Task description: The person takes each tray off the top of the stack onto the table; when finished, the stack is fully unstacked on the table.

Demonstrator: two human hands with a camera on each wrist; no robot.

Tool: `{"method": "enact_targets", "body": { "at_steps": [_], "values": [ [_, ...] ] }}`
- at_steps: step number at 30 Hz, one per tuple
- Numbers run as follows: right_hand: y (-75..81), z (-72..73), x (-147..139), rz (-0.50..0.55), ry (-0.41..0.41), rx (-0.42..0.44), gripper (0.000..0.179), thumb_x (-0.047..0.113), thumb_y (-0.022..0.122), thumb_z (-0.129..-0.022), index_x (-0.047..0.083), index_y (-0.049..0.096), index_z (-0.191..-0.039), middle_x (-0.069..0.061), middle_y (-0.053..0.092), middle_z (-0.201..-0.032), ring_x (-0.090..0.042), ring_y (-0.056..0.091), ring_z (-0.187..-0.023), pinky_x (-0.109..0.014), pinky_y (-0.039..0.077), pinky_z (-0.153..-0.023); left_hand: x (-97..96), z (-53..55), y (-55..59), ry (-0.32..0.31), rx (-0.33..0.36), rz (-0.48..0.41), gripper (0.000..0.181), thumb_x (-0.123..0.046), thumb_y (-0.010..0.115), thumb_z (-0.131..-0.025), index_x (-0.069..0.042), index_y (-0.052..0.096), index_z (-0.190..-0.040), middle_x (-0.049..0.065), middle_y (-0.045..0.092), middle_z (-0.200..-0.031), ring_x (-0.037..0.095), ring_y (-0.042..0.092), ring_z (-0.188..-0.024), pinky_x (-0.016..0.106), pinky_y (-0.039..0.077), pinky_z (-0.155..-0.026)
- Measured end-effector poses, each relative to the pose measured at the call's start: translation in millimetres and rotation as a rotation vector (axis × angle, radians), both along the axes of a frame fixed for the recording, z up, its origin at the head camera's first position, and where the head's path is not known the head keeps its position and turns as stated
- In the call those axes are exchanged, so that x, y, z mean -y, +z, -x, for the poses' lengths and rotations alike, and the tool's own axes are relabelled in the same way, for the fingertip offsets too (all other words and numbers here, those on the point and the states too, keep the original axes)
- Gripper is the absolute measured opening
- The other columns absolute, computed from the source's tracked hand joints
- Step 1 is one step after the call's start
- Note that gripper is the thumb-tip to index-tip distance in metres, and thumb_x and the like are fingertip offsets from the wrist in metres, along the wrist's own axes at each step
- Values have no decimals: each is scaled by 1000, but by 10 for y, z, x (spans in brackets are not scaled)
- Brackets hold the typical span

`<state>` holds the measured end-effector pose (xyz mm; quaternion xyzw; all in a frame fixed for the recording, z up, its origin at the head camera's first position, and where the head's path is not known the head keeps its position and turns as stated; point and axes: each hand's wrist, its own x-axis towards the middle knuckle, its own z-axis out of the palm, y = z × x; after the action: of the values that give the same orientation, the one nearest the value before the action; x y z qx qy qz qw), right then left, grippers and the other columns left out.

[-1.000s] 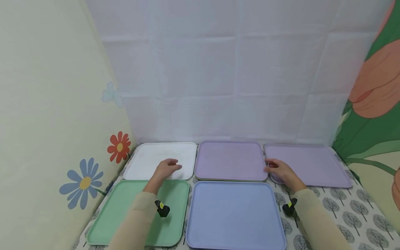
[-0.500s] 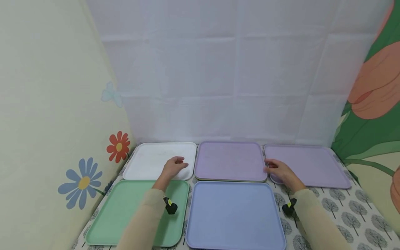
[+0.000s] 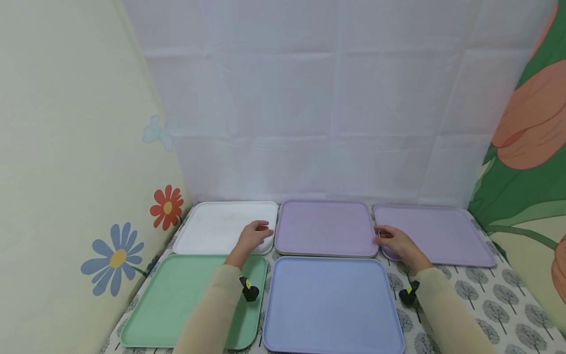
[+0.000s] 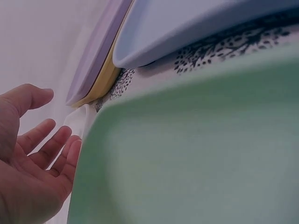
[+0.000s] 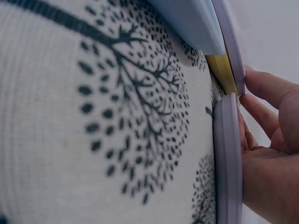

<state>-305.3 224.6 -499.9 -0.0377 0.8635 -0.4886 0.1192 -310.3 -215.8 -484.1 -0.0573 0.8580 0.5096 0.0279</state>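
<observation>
A purple tray (image 3: 326, 228) lies in the middle of the back row, stacked on a yellow tray (image 5: 222, 72). At its right edge my right hand (image 3: 398, 244) pinches the purple rim between thumb and finger. The lilac tray (image 3: 446, 236) on the right lies under that hand. My left hand (image 3: 254, 238) hovers over the right part of the white tray (image 3: 216, 223), a short gap from the purple tray's left edge. Its fingers are spread and loosely bent, with nothing between them in the left wrist view.
A green tray (image 3: 177, 300) lies at the front left, under the left forearm. Beside it is a blue tray (image 3: 331, 305), in front of the purple one. The tree-patterned cloth (image 3: 504, 300) covers the table, and a white sheet (image 3: 327, 98) hangs behind.
My left hand has moved right across the white tray, closer to the purple tray's left edge. The right hand has stayed at the purple rim.
</observation>
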Motion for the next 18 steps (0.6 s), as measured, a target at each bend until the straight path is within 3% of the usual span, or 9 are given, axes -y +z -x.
{"method": "enact_targets", "body": {
  "at_steps": [10,18],
  "values": [
    [23,-10,-8,12,12,2,65,26,66,-100,-4,40,-151,-33,41,-149,-48,38,-138,-59,32,-115,-69,49,-51,-14,-31,4,45,-12,66,-94,5,58,-135,24,65,-126,36,62,-116,39,57,-88],
    [5,-1,-9,20,9,25,64,26,65,-100,-2,40,-152,-31,40,-151,-47,37,-140,-59,32,-115,-117,35,-48,-33,-25,24,45,-13,67,-94,5,58,-135,24,64,-127,38,59,-121,48,48,-104]
  ]
}}
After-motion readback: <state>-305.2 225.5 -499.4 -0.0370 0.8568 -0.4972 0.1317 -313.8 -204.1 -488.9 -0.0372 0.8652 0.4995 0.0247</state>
